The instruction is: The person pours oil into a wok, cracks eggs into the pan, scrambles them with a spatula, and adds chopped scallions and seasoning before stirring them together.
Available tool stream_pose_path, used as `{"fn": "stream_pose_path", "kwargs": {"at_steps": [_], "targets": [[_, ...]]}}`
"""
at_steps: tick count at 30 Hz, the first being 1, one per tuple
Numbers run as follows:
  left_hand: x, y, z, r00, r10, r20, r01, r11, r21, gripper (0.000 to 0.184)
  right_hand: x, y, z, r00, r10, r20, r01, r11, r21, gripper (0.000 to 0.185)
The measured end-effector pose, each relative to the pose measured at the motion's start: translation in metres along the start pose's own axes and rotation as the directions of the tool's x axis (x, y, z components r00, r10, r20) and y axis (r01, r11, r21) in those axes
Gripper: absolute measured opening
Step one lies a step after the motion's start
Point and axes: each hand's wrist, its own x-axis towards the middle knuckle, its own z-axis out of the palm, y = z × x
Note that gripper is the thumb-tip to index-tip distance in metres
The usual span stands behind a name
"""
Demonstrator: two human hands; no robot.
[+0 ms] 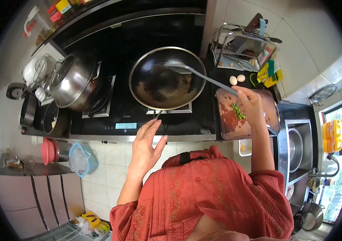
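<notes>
My right hand (250,105) grips the grey handle of a spatula (211,79), whose blade rests inside a dark wok (143,89). Brownish residue and a wet sheen show on the wok's inner surface. At the stove's front edge, my left hand (148,140) is open, thumb apart from the fingers. Its fingertips are close to the wok's handle (157,115); whether they touch it I cannot tell. Below my right hand lies a cutting board (268,105) with chopped green pieces (237,111) on it. Two eggs (233,80) sit just beyond the board.
A large lidded steel pot (72,82) stands on the left burner, with a smaller dark pot (50,118) beside it. A rack (241,44) with knives and a grater is at the back right. Farther right is a sink (295,148).
</notes>
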Motion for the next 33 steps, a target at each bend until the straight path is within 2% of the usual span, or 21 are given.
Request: {"fn": "stream_pose_path", "kwargs": {"at_steps": [2,4,6,8,10,12,14,18,21,24,28,29,30,31,32,33], "targets": [[0.005,0.003,0.002,0.999,0.037,0.036,-0.037,0.999,0.015,0.046,-0.012,-0.007,-0.013,0.998,0.059,-0.035,-0.056,0.995,0.079,0.027],[0.01,0.008,0.002,0.995,0.073,0.074,-0.075,0.997,0.026,0.048,-0.023,-0.003,-0.031,0.99,0.141,-0.026,-0.123,0.927,0.354,0.028],[0.021,0.021,0.0,0.982,0.125,0.141,-0.134,0.989,0.057,0.052,-0.029,0.013,-0.052,0.987,0.151,-0.057,-0.116,0.908,0.403,0.031],[0.034,0.033,-0.005,0.964,0.179,0.197,-0.2,0.975,0.093,0.057,-0.041,0.021,-0.071,0.974,0.213,-0.077,-0.137,0.826,0.547,0.034],[0.045,0.046,-0.008,0.952,0.199,0.234,-0.216,0.975,0.049,0.057,-0.051,0.028,-0.088,0.969,0.204,-0.141,-0.093,0.824,0.559,0.036],[0.054,0.052,-0.002,0.926,0.276,0.256,-0.285,0.959,-0.005,0.058,-0.062,0.035,-0.103,0.909,0.266,-0.321,-0.043,0.826,0.563,0.033],[0.061,0.063,0.005,0.875,0.258,0.411,-0.226,0.966,-0.125,0.06,-0.071,0.063,-0.125,0.896,0.263,-0.359,-0.012,0.82,0.572,0.033],[0.078,0.091,0.024,0.758,0.329,0.563,-0.28,0.944,-0.174,0.059,-0.084,0.113,-0.152,0.847,0.344,-0.404,-0.005,0.767,0.641,0.034],[0.084,0.105,0.044,0.707,0.4,0.583,-0.359,0.914,-0.192,0.058,-0.089,0.151,-0.167,0.783,0.508,-0.358,-0.014,0.591,0.807,0.029],[0.085,0.118,0.062,0.652,0.432,0.624,-0.386,0.897,-0.217,0.057,-0.09,0.179,-0.179,0.715,0.577,-0.394,0.023,0.544,0.839,0.029],[0.086,0.132,0.074,0.616,0.457,0.642,-0.405,0.882,-0.241,0.057,-0.088,0.21,-0.195,0.657,0.622,-0.426,-0.017,0.577,0.816,0.032],[0.085,0.133,0.075,0.613,0.461,0.642,-0.418,0.878,-0.232,0.057,-0.092,0.235,-0.207,0.703,0.554,-0.447,-0.094,0.695,0.713,0.03],[0.085,0.134,0.075,0.613,0.463,0.641,-0.431,0.875,-0.22,0.057,-0.09,0.242,-0.21,0.707,0.55,-0.445,-0.093,0.696,0.712,0.03],[0.085,0.133,0.075,0.618,0.458,0.638,-0.429,0.877,-0.215,0.057,-0.088,0.25,-0.212,0.66,0.261,-0.704,-0.331,0.943,0.04,0.028],[0.085,0.132,0.075,0.615,0.462,0.638,-0.428,0.876,-0.222,0.057,-0.086,0.258,-0.213,0.711,-0.13,-0.692,-0.491,0.613,-0.619,0.025],[0.084,0.129,0.075,0.614,0.464,0.639,-0.425,0.876,-0.228,0.056,-0.087,0.22,-0.193,0.657,-0.054,-0.752,-0.6,0.567,-0.565,0.024]]}}
